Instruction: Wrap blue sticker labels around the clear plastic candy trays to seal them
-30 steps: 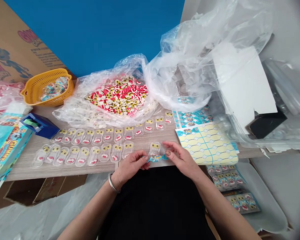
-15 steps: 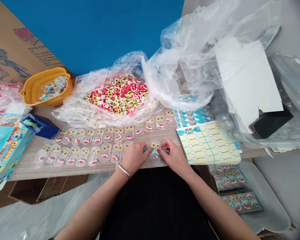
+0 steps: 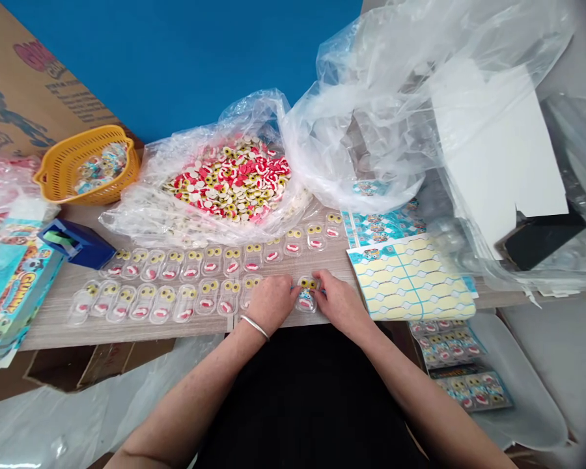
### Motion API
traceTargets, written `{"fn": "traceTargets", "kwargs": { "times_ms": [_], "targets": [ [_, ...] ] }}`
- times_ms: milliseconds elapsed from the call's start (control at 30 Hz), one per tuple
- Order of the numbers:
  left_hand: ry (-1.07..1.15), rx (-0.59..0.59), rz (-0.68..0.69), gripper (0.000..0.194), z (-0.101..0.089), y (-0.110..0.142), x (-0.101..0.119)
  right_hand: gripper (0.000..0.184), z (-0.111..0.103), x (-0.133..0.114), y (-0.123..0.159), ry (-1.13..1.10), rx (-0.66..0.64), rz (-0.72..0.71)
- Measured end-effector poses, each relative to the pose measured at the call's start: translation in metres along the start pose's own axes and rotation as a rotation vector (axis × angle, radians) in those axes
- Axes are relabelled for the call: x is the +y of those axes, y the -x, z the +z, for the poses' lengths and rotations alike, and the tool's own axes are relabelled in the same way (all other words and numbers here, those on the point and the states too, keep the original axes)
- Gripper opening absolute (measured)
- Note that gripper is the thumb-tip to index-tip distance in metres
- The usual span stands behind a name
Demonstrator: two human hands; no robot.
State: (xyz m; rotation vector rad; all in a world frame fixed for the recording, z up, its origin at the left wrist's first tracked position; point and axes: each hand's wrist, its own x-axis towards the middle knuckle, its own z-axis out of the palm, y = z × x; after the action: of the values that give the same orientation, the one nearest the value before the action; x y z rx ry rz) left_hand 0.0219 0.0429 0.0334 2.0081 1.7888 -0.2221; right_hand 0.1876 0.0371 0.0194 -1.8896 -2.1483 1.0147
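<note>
A small clear plastic blister pack [image 3: 306, 301] lies near the table's front edge, between my two hands. Two yellow eye pieces show at its top, and a blue patterned sticker strip [image 3: 305, 293] crosses its middle. My left hand [image 3: 273, 301], with a bangle at the wrist, pinches the pack's left side with closed fingers. From the right, my right hand [image 3: 340, 305] presses thumb and fingers against the other side. The strip's ends are hidden by my fingertips. Left of my hands, several similar packs [image 3: 166, 303] lie in two rows, holding yellow eyes and red-white mouths.
Behind the rows sits an open plastic bag [image 3: 229, 182] of loose eyes and mouths. Yellow sticker sheets [image 3: 395, 277] lie at the right. A blue tape dispenser [image 3: 78, 244] and an orange basket [image 3: 85, 192] stand left. Filled packs lie in a tray [image 3: 522, 384] below right.
The strip's ends stuck out to both sides earlier; now they are down at the pack's sides under my fingers. Both hands have drawn in closer, the left one moving right.
</note>
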Motion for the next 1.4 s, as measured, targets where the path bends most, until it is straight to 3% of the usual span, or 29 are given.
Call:
{"fn": "traceTargets", "kwargs": {
  "times_ms": [200, 333, 400, 500, 567, 667, 767, 867, 1000, 1200, 1400],
  "targets": [
    [0.061, 0.04, -0.047, 0.038, 0.006, 0.022, 0.003, 0.023, -0.001, -0.004, 0.009, 0.091, -0.052, -0.038],
    [0.033, 0.121, -0.16, 0.06, 0.012, 0.061, -0.008, 0.022, 0.005, -0.009, 0.017, 0.104, -0.083, -0.086],
    [0.119, 0.135, -0.223, 0.061, 0.019, 0.084, -0.02, 0.022, 0.009, -0.013, 0.02, 0.096, -0.099, -0.109],
    [0.454, 0.088, -0.306, 0.046, 0.038, 0.108, -0.037, 0.023, 0.017, -0.021, 0.021, 0.08, -0.122, -0.136],
    [0.845, 0.047, -0.366, 0.042, 0.052, 0.113, -0.041, 0.023, 0.022, -0.028, 0.022, 0.078, -0.137, -0.154],
    [1.511, -0.073, -0.451, 0.041, 0.067, 0.106, -0.037, 0.023, 0.029, -0.037, 0.023, 0.079, -0.162, -0.177],
    [1.823, -0.129, -0.577, 0.037, 0.072, 0.096, -0.03, 0.024, 0.034, -0.043, 0.024, 0.074, -0.178, -0.192],
    [1.818, -0.105, -0.653, 0.036, 0.07, 0.096, -0.027, 0.024, 0.034, -0.043, 0.026, 0.035, -0.183, -0.191],
    [1.76, -0.027, -0.623, 0.039, 0.059, 0.104, -0.026, 0.031, 0.027, -0.034, 0.031, -0.183, -0.148, -0.149],
    [1.668, 0.242, -0.443, 0.037, 0.029, 0.093, -0.02, 0.028, 0.009, -0.021, 0.035, -0.843, -0.194, -0.093],
    [1.707, 0.276, -0.261, 0.032, -0.007, 0.075, -0.005, 0.038, -0.02, -0.024, 0.033, -1.221, -0.213, 0.019]
  ]
}}
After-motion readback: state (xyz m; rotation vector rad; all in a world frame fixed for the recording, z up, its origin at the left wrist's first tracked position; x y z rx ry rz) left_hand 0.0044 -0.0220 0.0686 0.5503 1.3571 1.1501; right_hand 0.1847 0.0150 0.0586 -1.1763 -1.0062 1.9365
